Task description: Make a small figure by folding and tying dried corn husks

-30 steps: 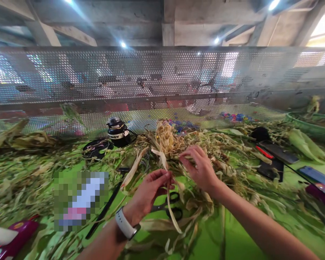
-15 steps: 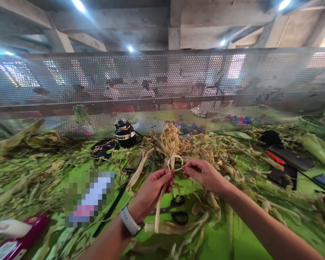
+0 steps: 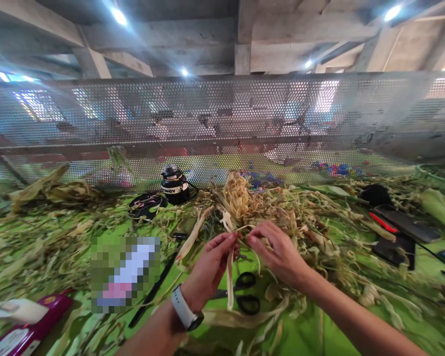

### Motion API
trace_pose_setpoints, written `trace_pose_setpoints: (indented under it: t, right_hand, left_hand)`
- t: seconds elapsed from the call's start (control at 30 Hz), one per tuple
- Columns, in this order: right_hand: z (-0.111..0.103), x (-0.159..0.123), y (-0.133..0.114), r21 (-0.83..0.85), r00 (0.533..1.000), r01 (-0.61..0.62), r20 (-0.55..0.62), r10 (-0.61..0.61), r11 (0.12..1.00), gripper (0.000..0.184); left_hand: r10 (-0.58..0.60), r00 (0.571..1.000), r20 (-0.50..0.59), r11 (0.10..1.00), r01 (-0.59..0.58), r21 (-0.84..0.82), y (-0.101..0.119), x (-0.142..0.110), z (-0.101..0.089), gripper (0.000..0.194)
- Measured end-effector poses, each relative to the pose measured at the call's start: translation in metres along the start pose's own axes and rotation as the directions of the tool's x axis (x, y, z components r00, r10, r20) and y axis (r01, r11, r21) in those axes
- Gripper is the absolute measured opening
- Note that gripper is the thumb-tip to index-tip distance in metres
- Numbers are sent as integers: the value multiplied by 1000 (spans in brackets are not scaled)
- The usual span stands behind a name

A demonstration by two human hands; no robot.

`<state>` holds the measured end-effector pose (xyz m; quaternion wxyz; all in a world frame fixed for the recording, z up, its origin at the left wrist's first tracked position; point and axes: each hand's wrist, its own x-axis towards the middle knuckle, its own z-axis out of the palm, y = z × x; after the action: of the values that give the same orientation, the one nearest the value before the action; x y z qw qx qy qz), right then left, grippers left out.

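Note:
My left hand [image 3: 218,254], with a white-banded watch [image 3: 185,307] on the wrist, pinches a pale dried corn husk strip [image 3: 230,284]. One end of the strip hangs below the fingers; the upper end, knobbly and whitish, sticks up above them. Close on the right, my right hand [image 3: 278,252] has its fingertips closed on a thin strand of husk that runs to the left hand. Black-handled scissors [image 3: 247,292] lie under the hands, their blades partly hidden behind the left one.
Dried husk scraps [image 3: 52,242] cover much of the green table [image 3: 300,326]. A black jar [image 3: 174,185] and a husk bundle [image 3: 235,193] stand ahead, before a perforated metal screen [image 3: 215,113]. A purple tool [image 3: 33,321] lies left; a dark phone-like slab [image 3: 408,222] lies right.
The loop of strand between my hands is gone from view. My right hand has turned and come slightly nearer the left, and the upper end of the strip now leans left.

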<state>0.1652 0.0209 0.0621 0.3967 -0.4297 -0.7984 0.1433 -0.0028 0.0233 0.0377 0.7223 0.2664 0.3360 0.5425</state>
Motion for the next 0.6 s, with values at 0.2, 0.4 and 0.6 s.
trace_pose_setpoints:
  t: [0.2, 0.4, 0.6]
  right_hand:
    - [17, -2, 6, 156, 963, -146, 250, 104, 977, 22]
    - [19, -6, 10, -82, 997, 58, 55, -54, 995, 9]
    - [17, -16, -4, -341, 829, 552, 124, -546, 761, 29]
  left_hand:
    - [-53, 999, 5, 997, 54, -57, 2, 2, 0, 12]
    - [-55, 998, 18, 991, 57, -125, 2, 4, 1, 9]
    - [55, 998, -10, 993, -56, -106, -5, 4, 0, 12]
